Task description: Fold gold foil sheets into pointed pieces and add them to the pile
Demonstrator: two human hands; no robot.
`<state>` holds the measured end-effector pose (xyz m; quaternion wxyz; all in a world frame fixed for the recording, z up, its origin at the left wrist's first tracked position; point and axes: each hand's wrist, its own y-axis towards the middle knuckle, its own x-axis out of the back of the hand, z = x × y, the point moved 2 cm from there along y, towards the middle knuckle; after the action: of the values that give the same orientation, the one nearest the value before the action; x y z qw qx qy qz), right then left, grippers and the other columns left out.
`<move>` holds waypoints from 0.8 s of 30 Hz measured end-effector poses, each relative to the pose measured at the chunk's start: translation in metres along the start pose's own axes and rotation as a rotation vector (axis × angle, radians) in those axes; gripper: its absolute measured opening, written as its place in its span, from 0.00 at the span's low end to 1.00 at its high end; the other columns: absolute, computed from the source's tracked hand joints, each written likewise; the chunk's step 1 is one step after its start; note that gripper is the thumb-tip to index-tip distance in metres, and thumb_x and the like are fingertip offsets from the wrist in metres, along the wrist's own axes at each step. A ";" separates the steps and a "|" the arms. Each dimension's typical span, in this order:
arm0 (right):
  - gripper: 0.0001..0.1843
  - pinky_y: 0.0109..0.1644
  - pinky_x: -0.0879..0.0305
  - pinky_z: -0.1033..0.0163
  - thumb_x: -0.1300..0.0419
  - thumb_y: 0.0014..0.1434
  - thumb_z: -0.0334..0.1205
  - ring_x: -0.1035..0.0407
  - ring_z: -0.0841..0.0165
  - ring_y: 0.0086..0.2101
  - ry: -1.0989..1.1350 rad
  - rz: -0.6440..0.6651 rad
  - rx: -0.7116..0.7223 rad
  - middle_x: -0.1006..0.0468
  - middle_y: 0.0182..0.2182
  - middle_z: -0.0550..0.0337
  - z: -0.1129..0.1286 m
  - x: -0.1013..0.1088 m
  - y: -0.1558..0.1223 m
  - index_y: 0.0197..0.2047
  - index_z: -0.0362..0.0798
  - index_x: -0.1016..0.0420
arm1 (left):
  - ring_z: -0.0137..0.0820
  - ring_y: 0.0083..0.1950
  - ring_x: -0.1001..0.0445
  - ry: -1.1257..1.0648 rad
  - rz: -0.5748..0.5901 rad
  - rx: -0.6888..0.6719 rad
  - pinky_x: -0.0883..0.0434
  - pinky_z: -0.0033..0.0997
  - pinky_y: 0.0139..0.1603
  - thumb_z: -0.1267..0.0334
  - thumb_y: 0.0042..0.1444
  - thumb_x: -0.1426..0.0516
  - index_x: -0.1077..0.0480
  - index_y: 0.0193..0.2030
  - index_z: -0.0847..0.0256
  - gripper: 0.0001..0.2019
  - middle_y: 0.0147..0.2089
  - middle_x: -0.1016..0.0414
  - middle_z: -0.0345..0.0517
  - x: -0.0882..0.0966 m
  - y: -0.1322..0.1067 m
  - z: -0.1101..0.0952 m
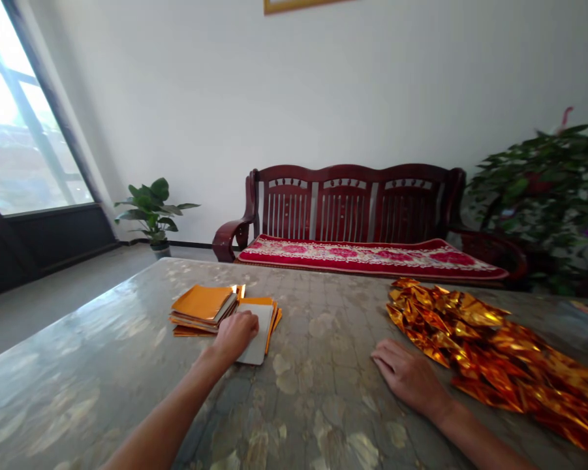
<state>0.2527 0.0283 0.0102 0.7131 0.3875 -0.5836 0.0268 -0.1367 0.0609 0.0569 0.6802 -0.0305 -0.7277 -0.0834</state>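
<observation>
My left hand point(237, 331) is curled and lies on a grey card point(261, 341) that tops a small pile of orange sheets. Its fingertips are hidden, so whether they grip the card's edge I cannot make out. Directly left of that hand is a taller stack of orange foil sheets point(201, 304) with grey layers between them. My right hand point(407, 372) rests on the tabletop, its fingers loosely stretched and bent a little, with nothing visible in them. Close beyond it spreads a heap of crumpled shiny orange-gold foil point(448, 320).
The grey, flower-patterned table point(318, 391) fills the foreground. Behind it stands a dark red wooden bench point(342, 202) with a red patterned cushion cover point(372, 254). A potted plant point(151, 209) is at the left, a leafy plant point(553, 189) at the right.
</observation>
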 end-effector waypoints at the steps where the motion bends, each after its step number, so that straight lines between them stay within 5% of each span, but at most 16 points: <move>1: 0.12 0.41 0.34 0.64 0.49 0.66 0.34 0.27 0.68 0.36 0.002 -0.001 0.004 0.24 0.33 0.60 0.000 0.000 0.000 0.35 0.52 0.25 | 0.38 0.44 0.22 0.013 -0.004 -0.002 0.33 0.30 0.40 0.70 0.60 0.49 0.24 0.36 0.59 0.12 0.42 0.21 0.50 0.000 0.000 -0.002; 7: 0.13 0.40 0.34 0.64 0.50 0.66 0.35 0.27 0.67 0.35 0.013 -0.010 0.020 0.24 0.32 0.58 -0.002 0.000 0.001 0.34 0.51 0.25 | 0.42 0.47 0.23 0.049 0.026 -0.052 0.32 0.34 0.43 0.70 0.63 0.52 0.25 0.38 0.64 0.13 0.42 0.23 0.56 -0.003 0.004 -0.001; 10: 0.12 0.40 0.34 0.64 0.49 0.65 0.34 0.27 0.67 0.35 0.030 -0.006 0.002 0.24 0.33 0.59 -0.005 -0.001 0.001 0.35 0.51 0.26 | 0.38 0.48 0.24 0.017 0.054 -0.120 0.33 0.31 0.45 0.62 0.60 0.43 0.26 0.41 0.59 0.07 0.43 0.23 0.49 -0.001 0.002 0.009; 13: 0.12 0.40 0.34 0.63 0.49 0.65 0.34 0.27 0.67 0.35 0.044 0.016 -0.016 0.25 0.32 0.59 -0.006 -0.003 0.001 0.35 0.51 0.26 | 0.38 0.48 0.24 -0.042 0.084 -0.179 0.33 0.30 0.44 0.55 0.53 0.36 0.27 0.44 0.56 0.14 0.46 0.23 0.45 0.002 -0.003 0.015; 21: 0.12 0.39 0.34 0.64 0.49 0.65 0.35 0.27 0.67 0.34 0.062 0.007 -0.049 0.24 0.32 0.59 -0.006 -0.003 0.000 0.34 0.51 0.25 | 0.37 0.45 0.23 -0.041 0.085 -0.203 0.36 0.28 0.39 0.61 0.56 0.40 0.24 0.36 0.55 0.03 0.43 0.22 0.42 0.005 -0.007 0.011; 24: 0.12 0.40 0.34 0.64 0.49 0.65 0.35 0.27 0.67 0.35 0.061 0.001 -0.057 0.24 0.32 0.59 -0.005 -0.003 -0.001 0.34 0.51 0.25 | 0.35 0.42 0.23 0.017 0.051 -0.206 0.37 0.28 0.36 0.66 0.58 0.45 0.25 0.34 0.57 0.07 0.40 0.22 0.44 0.002 -0.007 0.009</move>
<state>0.2565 0.0321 0.0074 0.7414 0.3658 -0.5622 0.0223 -0.1468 0.0554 0.0580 0.6814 -0.1180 -0.7084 -0.1409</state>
